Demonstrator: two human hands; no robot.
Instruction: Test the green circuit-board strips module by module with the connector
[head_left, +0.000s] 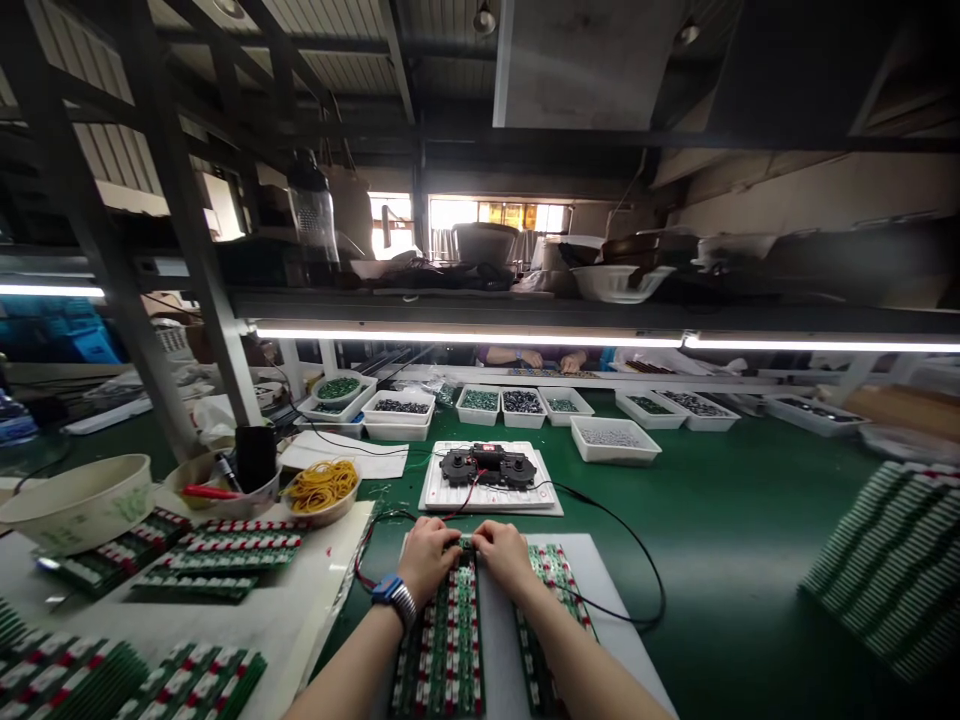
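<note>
My left hand (pixel 429 560) and my right hand (pixel 499 555) meet at the top end of a long green circuit board panel (pixel 439 650) with red and white parts. Their fingers curl over its edge, and what they pinch there is mostly hidden. A blue smartwatch (pixel 394 595) sits on my left wrist. Right of my right forearm lies a second green panel (pixel 551 600) on a white sheet. Red and black wires (pixel 637 550) run from near my hands to a black electrical test fixture (pixel 487 468) on a white plate ahead.
Several white trays of small components (pixel 480 405) line the far side of the green bench. A co-worker's hands (pixel 551 358) show beyond them. Stacked boards lie at left (pixel 225 545) and right (pixel 885 570), near a bowl of yellow rubber bands (pixel 322 488). A shelf and lamps hang overhead.
</note>
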